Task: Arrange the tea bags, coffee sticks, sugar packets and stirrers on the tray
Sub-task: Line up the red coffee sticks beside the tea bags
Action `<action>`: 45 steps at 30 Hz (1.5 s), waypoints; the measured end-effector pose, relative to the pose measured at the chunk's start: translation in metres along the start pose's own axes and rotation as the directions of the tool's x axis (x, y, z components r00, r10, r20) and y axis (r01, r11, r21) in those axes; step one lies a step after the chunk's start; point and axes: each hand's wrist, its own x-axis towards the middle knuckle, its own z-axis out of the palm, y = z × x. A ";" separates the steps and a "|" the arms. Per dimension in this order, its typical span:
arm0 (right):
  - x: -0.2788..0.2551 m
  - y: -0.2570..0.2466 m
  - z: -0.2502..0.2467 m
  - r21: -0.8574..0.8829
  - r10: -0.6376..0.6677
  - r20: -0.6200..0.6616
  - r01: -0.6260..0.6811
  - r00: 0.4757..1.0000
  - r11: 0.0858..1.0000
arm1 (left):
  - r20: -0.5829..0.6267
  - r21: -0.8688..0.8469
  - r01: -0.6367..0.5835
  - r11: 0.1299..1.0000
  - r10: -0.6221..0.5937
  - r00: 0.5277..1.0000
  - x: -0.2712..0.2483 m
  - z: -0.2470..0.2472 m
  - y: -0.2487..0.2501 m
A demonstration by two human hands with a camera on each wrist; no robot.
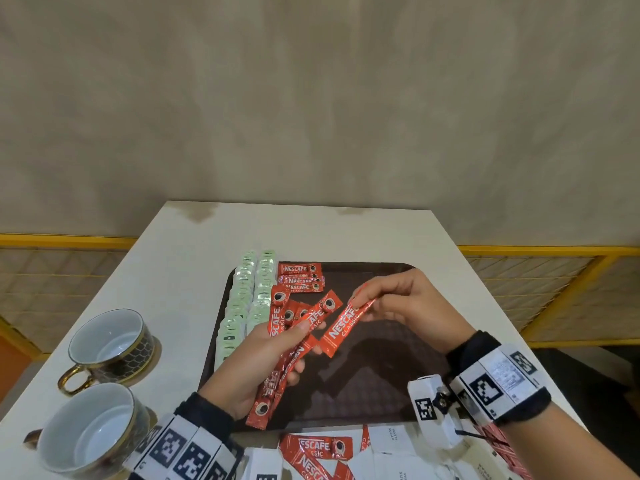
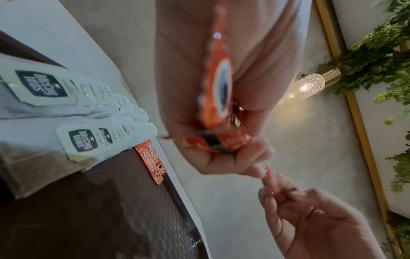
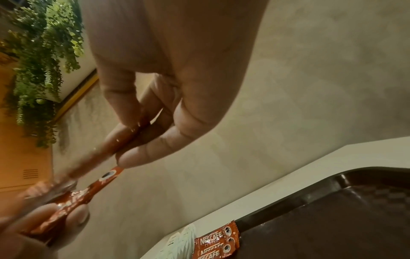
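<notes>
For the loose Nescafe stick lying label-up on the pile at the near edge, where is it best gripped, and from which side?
Probably from above, pinching the coffee stick across its narrow width near the printed cup end. It lies flat over white sugar packets, so its long edges are exposed. Both the left hand and right hand hold sticks.

Head view high, looking down; wrist views close, tilted, sharing tray [image 1: 363,375] far edge.
</notes>
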 end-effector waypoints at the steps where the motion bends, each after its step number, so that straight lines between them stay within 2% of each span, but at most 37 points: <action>1: -0.001 0.000 0.001 0.020 0.020 0.016 -0.020 1.000 1.000 | -0.006 -0.003 0.010 1.000 -0.010 1.000 0.000 0.000 0.000; 5: -0.002 -0.001 0.008 -0.019 0.052 0.021 -0.051 0.998 0.999 | -0.031 -0.006 0.020 1.000 -0.020 0.999 0.003 -0.002 -0.003; 7: -0.002 0.000 0.016 0.045 0.073 0.004 -0.073 0.997 0.996 | -0.032 0.004 0.011 1.000 -0.011 0.999 0.003 -0.001 -0.005; 11: 0.001 0.008 0.032 0.004 0.079 -0.161 -0.079 0.984 0.997 | -0.047 -0.015 -0.004 1.000 0.003 0.999 0.005 0.001 -0.008; 16: 0.007 0.015 0.034 0.000 0.074 -0.200 -0.075 0.977 0.997 | -0.019 -0.025 -0.007 1.000 0.006 1.000 0.005 -0.001 -0.009; 23: 0.018 0.017 0.030 0.014 0.144 -0.137 -0.143 0.980 0.990 | -0.001 0.094 -0.076 0.993 0.076 0.997 0.004 0.002 -0.006; 28: 0.028 0.020 0.028 0.063 0.187 -0.115 -0.181 0.976 0.982 | -0.072 0.187 -0.089 0.978 0.104 0.992 0.011 -0.002 -0.006; 34: 0.042 0.012 0.021 -0.054 0.269 -0.053 -0.271 0.962 0.961 | -0.122 0.196 -0.045 0.980 0.070 0.990 0.016 -0.011 -0.008; 36: 0.051 0.014 0.017 -0.085 0.272 -0.100 -0.281 0.957 0.956 | -0.197 0.200 -0.009 0.980 0.050 0.979 0.019 -0.018 -0.009; 38: 0.065 0.022 0.009 -0.080 0.272 -0.226 -0.296 0.935 0.952 | -0.286 0.161 -0.010 0.987 0.056 0.956 0.019 -0.027 -0.010; 41: 0.092 0.048 0.001 -0.043 0.307 -0.428 -0.358 0.850 0.933 | -0.355 0.145 -0.023 0.989 0.074 0.932 0.016 -0.035 -0.010; 45: 0.123 0.082 0.013 -0.005 0.360 -0.513 -0.423 0.779 0.906 | -0.360 0.146 -0.035 0.989 0.085 0.929 0.012 -0.037 -0.015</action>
